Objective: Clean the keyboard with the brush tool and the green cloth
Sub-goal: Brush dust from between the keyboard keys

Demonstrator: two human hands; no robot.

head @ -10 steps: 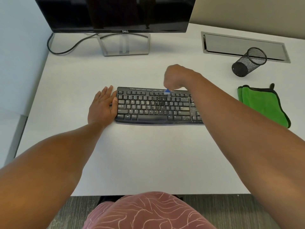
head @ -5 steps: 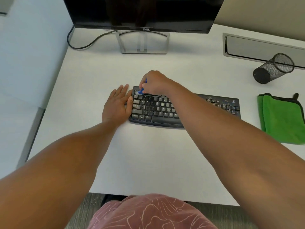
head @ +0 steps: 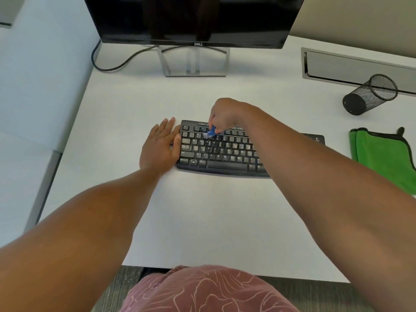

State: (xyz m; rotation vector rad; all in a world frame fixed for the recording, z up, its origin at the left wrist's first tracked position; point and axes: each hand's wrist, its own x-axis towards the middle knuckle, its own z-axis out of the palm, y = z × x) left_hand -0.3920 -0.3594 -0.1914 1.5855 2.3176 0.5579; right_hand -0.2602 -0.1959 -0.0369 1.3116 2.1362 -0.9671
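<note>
1. The black keyboard (head: 221, 152), the landmark, is laid flat on the desk (head: 202, 221).
2. The green cloth (head: 382, 156) is kept well right of it, probably for wiping afterwards.
3. The left hand (head: 159, 145) is pressed flat against its left edge, apparently as a brace.
4. The right hand (head: 225, 115) is curled round the blue brush tool (head: 210, 132), whose bristles are set on its upper-left keys.

Bare desk (head: 202, 210) lies before the keyboard (head: 216, 154); tipped mesh cup (head: 369, 94) flanks the right side.

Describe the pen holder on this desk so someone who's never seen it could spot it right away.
Start at the black Dell monitor and look right along the white desk to the grey metal cable tray. In front of it lies a black wire-mesh cylinder pen cup. It alone is tipped on its side, see-through, beyond the folded green cloth.
</note>
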